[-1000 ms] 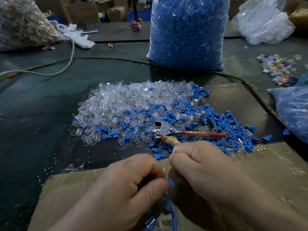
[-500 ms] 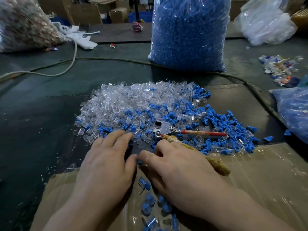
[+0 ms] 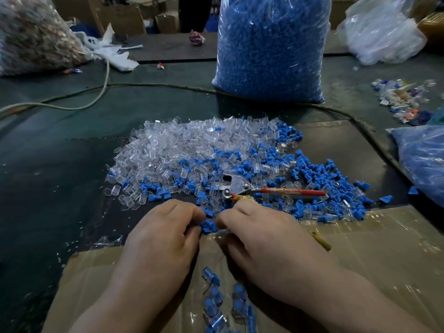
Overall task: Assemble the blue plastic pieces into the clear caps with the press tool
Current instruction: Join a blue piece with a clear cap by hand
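Now | dark table (image 3: 60,164), taped cardboard (image 3: 384,248), blue sack (image 3: 271,49) behind | left hand (image 3: 158,243) pinches blue piece (image 3: 208,225) | right hand (image 3: 266,241) curled, hold unclear

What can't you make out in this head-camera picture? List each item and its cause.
Head view only:
Left hand: curled fingers hide what it holds, if anything.
Press tool: its wrapped handle runs under the right hand; the grip is hidden.
Mixed-bits bag, far left: blurred, cut off.
Blue bag, right: cut by the edge.

Handle of press tool (image 3: 236,186) under right hand (image 3: 271,248)
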A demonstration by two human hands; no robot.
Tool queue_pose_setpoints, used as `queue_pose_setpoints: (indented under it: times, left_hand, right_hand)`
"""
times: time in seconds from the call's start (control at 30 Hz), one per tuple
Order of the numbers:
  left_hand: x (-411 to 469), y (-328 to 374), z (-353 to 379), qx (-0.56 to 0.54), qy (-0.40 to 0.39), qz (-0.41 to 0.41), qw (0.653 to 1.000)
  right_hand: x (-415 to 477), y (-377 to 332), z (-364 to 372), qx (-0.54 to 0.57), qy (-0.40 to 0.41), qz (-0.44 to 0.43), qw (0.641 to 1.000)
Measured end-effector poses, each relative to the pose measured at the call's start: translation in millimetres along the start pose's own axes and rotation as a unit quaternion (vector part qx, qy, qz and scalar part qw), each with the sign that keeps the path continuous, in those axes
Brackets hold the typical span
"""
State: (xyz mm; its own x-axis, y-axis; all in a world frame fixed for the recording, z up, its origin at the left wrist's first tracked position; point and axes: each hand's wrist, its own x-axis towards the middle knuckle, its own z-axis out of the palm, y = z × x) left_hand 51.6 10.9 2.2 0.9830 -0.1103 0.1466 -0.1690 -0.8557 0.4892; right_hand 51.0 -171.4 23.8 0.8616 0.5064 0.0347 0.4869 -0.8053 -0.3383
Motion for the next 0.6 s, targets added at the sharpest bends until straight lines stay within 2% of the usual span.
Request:
queue_pose_setpoints:
  times: [0.27,0.4,0.6]
  left_hand:
    - [-0.8,3.0,7.8,-0.098,0.021,-0.029,0.995]
    - [-3.7,11.1,7.9,-0.118,0.035,-0.03,0.992]
    - [-5.1,11.2,9.4,-0.203,0.044,-0.043,0.977]
  right_hand:
    - [8.6,-5.7,10.4,-0.085,0.028,0.037,0.995]
    - [8.4,-7.5,9.3,-0.081,0.016,0.042,0.996]
    - [7.9,-6.5,8.9,-0.067,0.026,0.048,0.996]
